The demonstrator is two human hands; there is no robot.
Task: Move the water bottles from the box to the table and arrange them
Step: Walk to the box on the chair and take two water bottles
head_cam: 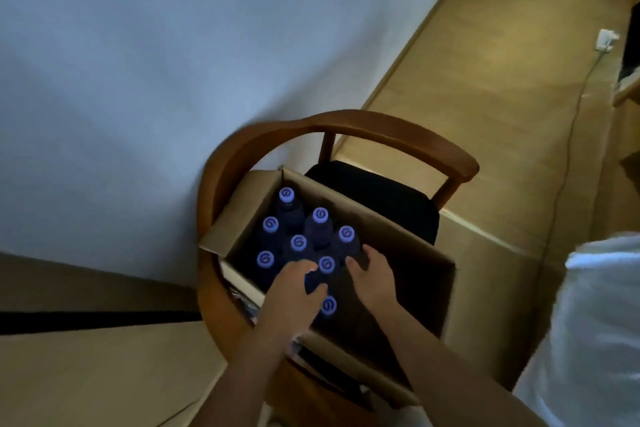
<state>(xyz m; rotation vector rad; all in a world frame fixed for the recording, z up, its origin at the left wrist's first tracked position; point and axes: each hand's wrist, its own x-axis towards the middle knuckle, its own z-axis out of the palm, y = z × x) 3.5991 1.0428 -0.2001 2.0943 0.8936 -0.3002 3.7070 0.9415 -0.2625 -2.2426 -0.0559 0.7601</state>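
An open cardboard box stands on the dark seat of a wooden chair. Several dark water bottles with pale purple caps stand upright in its left half. My left hand reaches into the box, with fingers and thumb curled around the shoulder of one water bottle near the middle. My right hand is just to its right, fingers apart, with fingertips beside the bottle at the row's right end. Another capped bottle stands between my wrists. The right half of the box looks dark and empty.
A white wall is behind the chair. A tan surface lies at lower left, below a black band. Wooden floor runs to the right, with a cable and a white plug. White fabric fills the right edge.
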